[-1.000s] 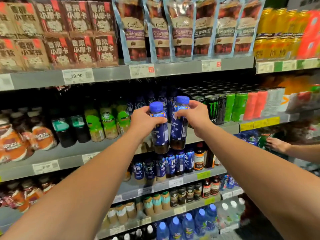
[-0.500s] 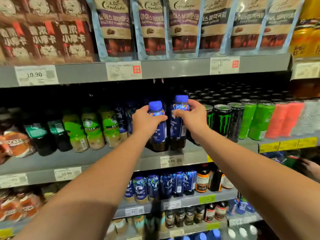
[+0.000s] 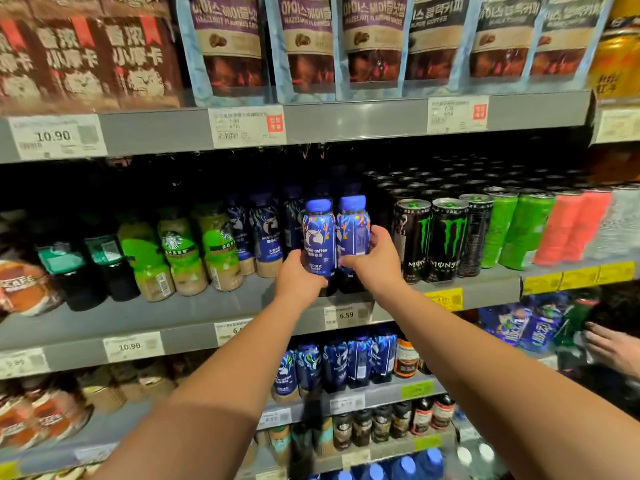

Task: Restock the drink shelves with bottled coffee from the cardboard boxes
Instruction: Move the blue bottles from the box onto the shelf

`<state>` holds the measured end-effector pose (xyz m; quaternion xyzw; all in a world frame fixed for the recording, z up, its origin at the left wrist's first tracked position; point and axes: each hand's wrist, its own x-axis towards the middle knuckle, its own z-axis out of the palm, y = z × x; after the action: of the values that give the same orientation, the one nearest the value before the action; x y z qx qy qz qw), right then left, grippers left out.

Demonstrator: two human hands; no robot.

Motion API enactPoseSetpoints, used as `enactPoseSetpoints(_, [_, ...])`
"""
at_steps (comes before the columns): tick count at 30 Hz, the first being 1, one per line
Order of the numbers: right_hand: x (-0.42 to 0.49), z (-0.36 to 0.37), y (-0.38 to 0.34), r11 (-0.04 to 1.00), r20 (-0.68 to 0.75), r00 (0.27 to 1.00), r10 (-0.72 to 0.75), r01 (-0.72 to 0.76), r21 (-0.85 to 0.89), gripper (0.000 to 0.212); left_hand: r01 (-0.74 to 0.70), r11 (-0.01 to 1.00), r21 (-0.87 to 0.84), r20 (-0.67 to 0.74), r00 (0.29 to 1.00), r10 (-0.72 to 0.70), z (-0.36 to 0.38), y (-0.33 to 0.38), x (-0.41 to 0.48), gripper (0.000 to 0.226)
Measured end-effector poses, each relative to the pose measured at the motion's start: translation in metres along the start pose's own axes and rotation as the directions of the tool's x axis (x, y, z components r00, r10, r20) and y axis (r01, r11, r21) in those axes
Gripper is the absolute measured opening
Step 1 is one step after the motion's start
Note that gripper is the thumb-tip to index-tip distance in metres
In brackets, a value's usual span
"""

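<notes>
Main thing that could go wrong: both bottles are right at the front lip of the shelf (image 3: pixel 242 306), so if I let go before they're sitting flat, they tip off toward me. My own hands hide the bases, so I can't tell if they're down yet. My left hand (image 3: pixel 301 278) is wrapped round the lower part of the left bottle (image 3: pixel 318 233), and my right hand (image 3: pixel 372 263) grips the right bottle (image 3: pixel 351 226) the same way, with the two bottles touching. Just beyond my right fingers (image 3: pixel 375 237) are the Monster cans (image 3: pixel 414 237), so a sloppy shove would knock those. The bottles are upright, with blue caps and blue sleeves. The left one has a white deer and "luckin coffee" on it. Probably slick plastic. The matching bottles (image 3: pixel 266 233) stand just past my left fingers.
</notes>
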<state>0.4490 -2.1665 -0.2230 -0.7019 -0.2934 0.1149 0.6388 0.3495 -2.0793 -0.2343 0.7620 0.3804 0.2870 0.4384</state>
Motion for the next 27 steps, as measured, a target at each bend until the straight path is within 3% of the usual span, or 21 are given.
enactPoseSetpoints(3, [-0.012,-0.001,0.016,0.977,-0.019,0.997,0.073,-0.076,-0.198,0.056,0.059,0.997,0.041,0.049,0.997,-0.061,0.003,-0.013,0.002,0.051])
enactPoseSetpoints(8, [-0.005,0.007,0.024,0.951,-0.08,0.992,0.093,-0.113,-0.289,0.053,0.016,1.0,0.011,0.068,0.998,-0.017,0.006,-0.015,0.01,0.057])
enactPoseSetpoints(12, [0.0,0.003,0.027,0.946,-0.118,0.99,0.08,-0.113,-0.304,0.038,0.022,1.0,-0.022,0.045,0.999,-0.021,0.009,-0.019,0.019,0.053])
enactPoseSetpoints(16, [0.005,0.0,0.027,0.94,-0.069,0.993,0.092,-0.11,-0.324,0.046,0.025,0.999,-0.027,0.066,0.998,-0.023,0.011,-0.023,0.023,0.043])
enactPoseSetpoints(19, [0.009,0.001,0.027,0.937,-0.054,0.994,0.094,-0.106,-0.332,0.052,0.04,0.999,-0.026,0.066,0.997,-0.038,0.015,-0.025,0.029,0.051])
enactPoseSetpoints(25, [0.016,-0.002,0.029,0.935,-0.092,0.991,0.096,-0.122,-0.334,0.035,0.03,0.999,0.037,0.003,1.0,-0.03,0.019,-0.03,0.036,0.052])
enactPoseSetpoints(27, [0.016,-0.003,0.029,0.929,-0.108,0.989,0.102,-0.134,-0.345,0.039,0.027,0.997,0.068,-0.013,1.0,-0.026,0.021,-0.03,0.035,0.049])
